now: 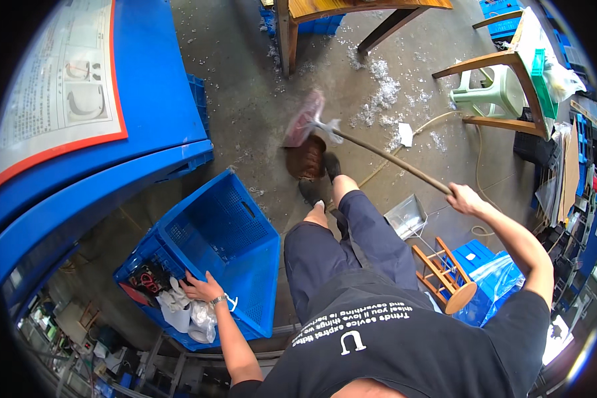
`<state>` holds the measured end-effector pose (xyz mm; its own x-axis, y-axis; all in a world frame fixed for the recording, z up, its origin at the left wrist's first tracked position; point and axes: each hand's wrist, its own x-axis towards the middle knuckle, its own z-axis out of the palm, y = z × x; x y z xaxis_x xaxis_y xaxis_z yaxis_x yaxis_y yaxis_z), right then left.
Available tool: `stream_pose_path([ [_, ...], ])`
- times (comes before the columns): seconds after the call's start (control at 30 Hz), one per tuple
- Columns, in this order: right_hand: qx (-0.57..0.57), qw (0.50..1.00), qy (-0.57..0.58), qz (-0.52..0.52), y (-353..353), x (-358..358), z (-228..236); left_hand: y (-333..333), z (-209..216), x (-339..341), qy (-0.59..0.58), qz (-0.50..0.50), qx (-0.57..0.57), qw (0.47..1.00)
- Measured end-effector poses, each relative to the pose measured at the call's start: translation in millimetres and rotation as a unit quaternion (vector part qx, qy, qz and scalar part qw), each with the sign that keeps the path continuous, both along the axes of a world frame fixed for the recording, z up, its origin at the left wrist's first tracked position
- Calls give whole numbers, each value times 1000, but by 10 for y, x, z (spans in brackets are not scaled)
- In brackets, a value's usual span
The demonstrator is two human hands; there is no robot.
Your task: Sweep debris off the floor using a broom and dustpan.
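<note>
My right hand (465, 199) is closed around the upper end of a long wooden broom handle (404, 164). At the far end of it, the pinkish broom head (304, 121) is blurred, with white plastic (328, 129) tied where the handle joins. Just in front of my dark shoes lies a brown, ribbed object (305, 158), partly covered by the broom head. My left hand (204, 289), fingers spread, rests at the left part of a large blue crate (255, 302), beside crumpled white plastic (202, 320) and a dark item with red cords (150, 278).
White fluffy scraps (378, 93) litter the floor. A metal dustpan (406, 215) and a small wooden stool (448, 278) stand to my right. A wooden table (338, 8) is ahead, a pale green stool (491, 93) far right, big blue bins (159, 86) left.
</note>
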<state>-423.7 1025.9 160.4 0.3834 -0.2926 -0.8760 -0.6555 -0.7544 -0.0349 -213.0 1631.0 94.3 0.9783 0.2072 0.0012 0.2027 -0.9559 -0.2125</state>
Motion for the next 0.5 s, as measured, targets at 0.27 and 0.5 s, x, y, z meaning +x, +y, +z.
stream_pose_path([
  [0.27,245,831,128,-482,410,257,1024,-899,239,83,21,-103,-50,993],
  [0.5,367,856,-100,-351,790,1784,-576,-1945,-403,-292,456,107,-538,701],
])
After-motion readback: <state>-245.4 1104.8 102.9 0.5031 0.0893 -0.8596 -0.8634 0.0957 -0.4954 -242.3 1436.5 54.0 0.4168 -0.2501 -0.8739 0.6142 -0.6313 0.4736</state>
